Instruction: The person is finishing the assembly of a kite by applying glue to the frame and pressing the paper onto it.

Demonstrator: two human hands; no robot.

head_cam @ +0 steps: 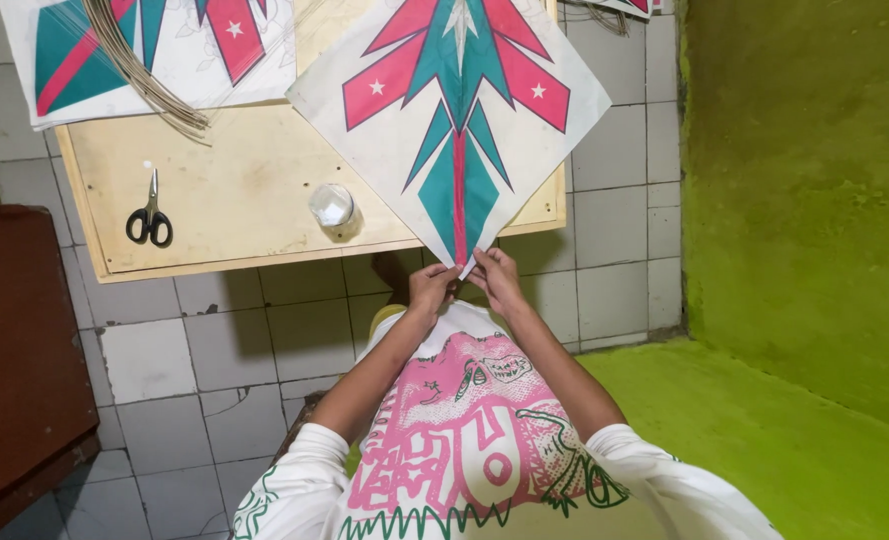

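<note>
Nearest the lens is the person's white shirt with a pink and green print (pixel 475 430), and from it both bare forearms reach forward over the grey tiled floor (pixel 255 340). Each hand meets the lowest corner of a diamond-shaped white paper kite with red star panels and a teal arrow pattern (pixel 455 110). Fingers of the left hand (pixel 432 288) are pressed together on the left side of that tip, and the right hand (pixel 497 280) pinches the same tip from the right, the two hands almost touching each other. Most of the kite lies flat on a low pale plywood board (pixel 235 190), with its bottom point overhanging the board's near edge above the tiles. Just beside the kite's left lower edge, on the board, stands a small clear round jar (pixel 333 206). Further left, well apart from the hands, lies a pair of black-handled scissors (pixel 150 213). At the board's far left corner rests a second white kite with the same red and teal pattern (pixel 155 50), and a bundle of thin tan sticks (pixel 140 70) lies across it. A dark brown wooden cabinet (pixel 20 350) stands at the left edge, and a bright green wall (pixel 805 180) rises on the right.
</note>
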